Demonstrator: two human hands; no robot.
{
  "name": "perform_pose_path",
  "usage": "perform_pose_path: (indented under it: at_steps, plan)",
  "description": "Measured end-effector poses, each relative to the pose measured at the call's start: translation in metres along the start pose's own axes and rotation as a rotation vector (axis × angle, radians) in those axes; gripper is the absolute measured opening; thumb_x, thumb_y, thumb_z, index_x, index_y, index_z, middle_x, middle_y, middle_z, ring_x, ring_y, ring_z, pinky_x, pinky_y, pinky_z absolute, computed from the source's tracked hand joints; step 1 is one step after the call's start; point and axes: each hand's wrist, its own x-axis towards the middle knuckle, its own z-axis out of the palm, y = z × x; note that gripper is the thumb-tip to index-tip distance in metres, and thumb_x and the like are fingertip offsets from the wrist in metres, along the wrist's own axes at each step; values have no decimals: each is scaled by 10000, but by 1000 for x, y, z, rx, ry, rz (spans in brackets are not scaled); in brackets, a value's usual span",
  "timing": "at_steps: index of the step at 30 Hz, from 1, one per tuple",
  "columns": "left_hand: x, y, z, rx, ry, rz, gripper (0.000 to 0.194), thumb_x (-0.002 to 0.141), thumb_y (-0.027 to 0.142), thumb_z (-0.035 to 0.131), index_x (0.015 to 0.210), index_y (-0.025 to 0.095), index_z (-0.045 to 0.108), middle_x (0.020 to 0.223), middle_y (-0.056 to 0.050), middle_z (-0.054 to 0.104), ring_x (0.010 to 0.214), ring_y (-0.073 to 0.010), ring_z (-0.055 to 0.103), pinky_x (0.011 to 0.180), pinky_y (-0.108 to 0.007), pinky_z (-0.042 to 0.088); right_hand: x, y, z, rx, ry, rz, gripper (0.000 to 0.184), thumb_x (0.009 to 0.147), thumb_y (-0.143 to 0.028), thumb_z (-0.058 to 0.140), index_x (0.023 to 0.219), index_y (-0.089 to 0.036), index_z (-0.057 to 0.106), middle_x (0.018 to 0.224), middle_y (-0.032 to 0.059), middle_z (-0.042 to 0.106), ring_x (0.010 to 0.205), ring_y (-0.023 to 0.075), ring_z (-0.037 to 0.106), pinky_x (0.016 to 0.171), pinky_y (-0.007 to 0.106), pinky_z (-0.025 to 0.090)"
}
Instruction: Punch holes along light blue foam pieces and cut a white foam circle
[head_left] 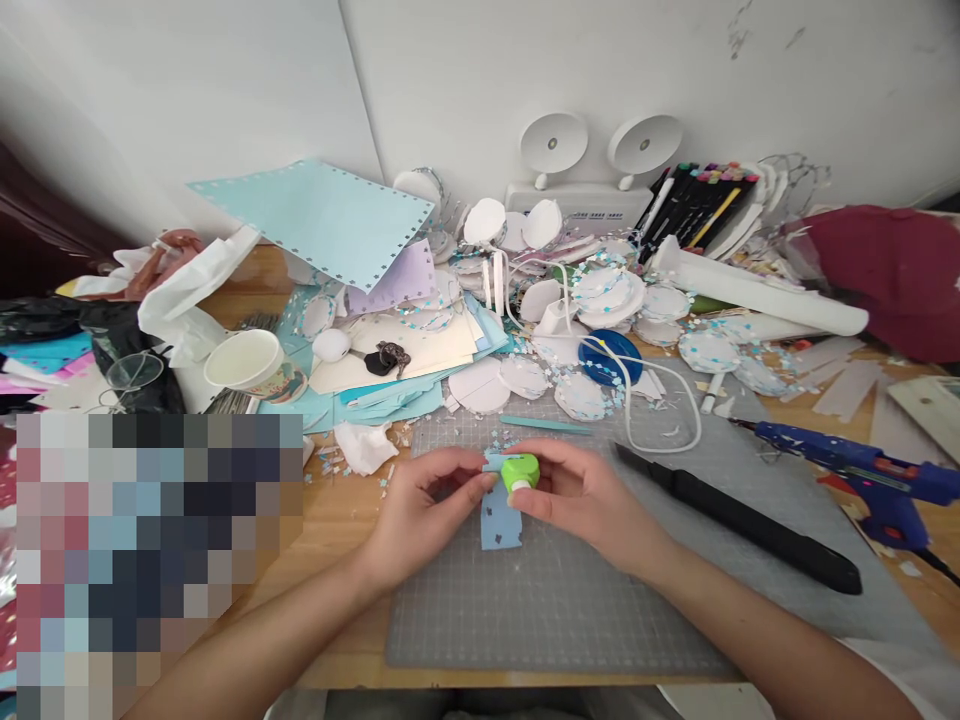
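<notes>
My right hand [574,490] grips a small green and white craft punch [519,470], thumb on its white part. In my left hand [439,495] a narrow blue paper strip [501,525] is pinched between thumb and fingers. The strip runs into the punch and hangs down toward me, with several small shaped holes along it. Both hands are just above the grey cutting mat [465,620]. Tiny punched bits of paper lie on the mat beyond my hands, near a thin teal strip [546,425].
On the right lie a black utility knife [765,525] and a blue glue gun [855,465]. White paper discs [585,395] trimmed with blue bits crowd the back, beside a dark blue lid [611,358]. Paper sheets [405,345] and a paper cup [255,368] stand left.
</notes>
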Motion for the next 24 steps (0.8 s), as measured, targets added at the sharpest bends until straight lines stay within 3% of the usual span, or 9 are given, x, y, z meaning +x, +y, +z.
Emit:
perform_pose_path:
  at_steps: [9,19,24]
  plan:
    - [0,7,0,-32,26,33,105,783,271,679,786,174,641,682,3,643,585,-100,579,521,-190,474,0,4,1,23,-17,13,412,595,-286,800,956,-205,619,830,2,626,767,152,618,685,274,534]
    - [-4,6,0,-10,80,13,135,790,279,669,751,165,609,697,-11,644,628,-123,593,573,-223,489,-1,6,0,-32,3,-9,397,627,-326,782,971,-210,622,835,11,625,778,166,614,671,285,535]
    - [-5,4,0,-4,50,19,136,796,278,665,744,168,604,712,-9,647,659,-123,599,605,-221,490,-1,8,0,-47,-15,-40,381,618,-344,786,941,-219,626,826,14,622,763,170,615,685,300,535]
